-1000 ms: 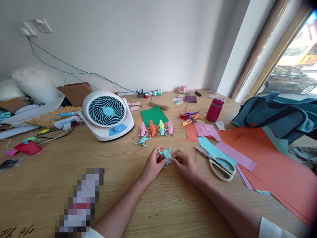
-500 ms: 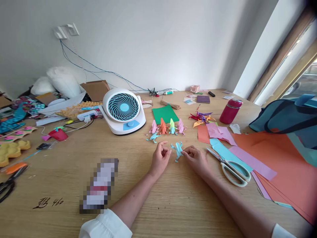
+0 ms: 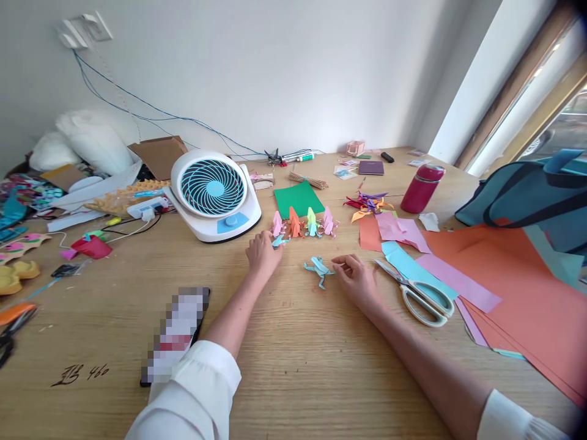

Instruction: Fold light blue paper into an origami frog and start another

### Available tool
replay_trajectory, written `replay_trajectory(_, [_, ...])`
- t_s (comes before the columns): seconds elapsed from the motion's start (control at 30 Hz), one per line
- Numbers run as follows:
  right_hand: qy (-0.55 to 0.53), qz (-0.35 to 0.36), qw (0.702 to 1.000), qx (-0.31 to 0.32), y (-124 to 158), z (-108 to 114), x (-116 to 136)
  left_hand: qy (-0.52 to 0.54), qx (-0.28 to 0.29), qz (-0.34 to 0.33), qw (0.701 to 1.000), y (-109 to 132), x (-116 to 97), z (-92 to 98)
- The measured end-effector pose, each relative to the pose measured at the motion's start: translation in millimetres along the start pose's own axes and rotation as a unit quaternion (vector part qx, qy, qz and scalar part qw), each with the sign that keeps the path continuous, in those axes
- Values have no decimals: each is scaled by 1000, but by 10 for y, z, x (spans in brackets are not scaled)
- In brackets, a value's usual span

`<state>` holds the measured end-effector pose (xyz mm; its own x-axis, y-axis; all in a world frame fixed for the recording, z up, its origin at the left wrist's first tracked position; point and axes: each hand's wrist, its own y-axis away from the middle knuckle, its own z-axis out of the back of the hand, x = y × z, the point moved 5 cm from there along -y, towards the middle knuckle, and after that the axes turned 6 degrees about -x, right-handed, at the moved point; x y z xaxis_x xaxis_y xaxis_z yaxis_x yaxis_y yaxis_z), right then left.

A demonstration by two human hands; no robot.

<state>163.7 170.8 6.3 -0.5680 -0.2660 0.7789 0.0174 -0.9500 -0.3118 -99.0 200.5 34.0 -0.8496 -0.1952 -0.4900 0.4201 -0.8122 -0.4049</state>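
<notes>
A light blue folded-paper frog lies on the wooden table with its thin legs spread. Just right of it is my right hand, fingers loosely curved and apart, the tips close to one leg. My left hand reaches farther forward, its fingers closed around a second light blue paper frog, which they partly cover. Behind that one stand a pink paper figure, an orange one, a yellow-green and blue one and another pink one in a row.
White-handled scissors lie right of my right hand, beside coloured paper sheets. A fan stands at the back left. Beyond the figures is a green sheet; a red bottle stands right. A phone lies near my left forearm.
My left hand has moved forward and left to the second blue frog. The first blue frog, held upright in my right fingers before, now lies on the table, let go.
</notes>
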Motion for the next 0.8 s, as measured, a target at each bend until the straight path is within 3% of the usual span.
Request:
replay_trajectory(0.17, [-3,34,999,8,14,-15,12,-66,33,6,997,33,-49,-116])
replay_trajectory(0.33, [-9,66,998,19,27,-51,-13,-72,50,4,996,256,-65,-47])
replay_trajectory(0.57, [11,106,993,42,46,-75,30,18,29,-28,999,655,-118,60])
replay_trajectory(0.8, [30,127,990,59,33,-122,33,150,-11,-67,986,790,-146,63])
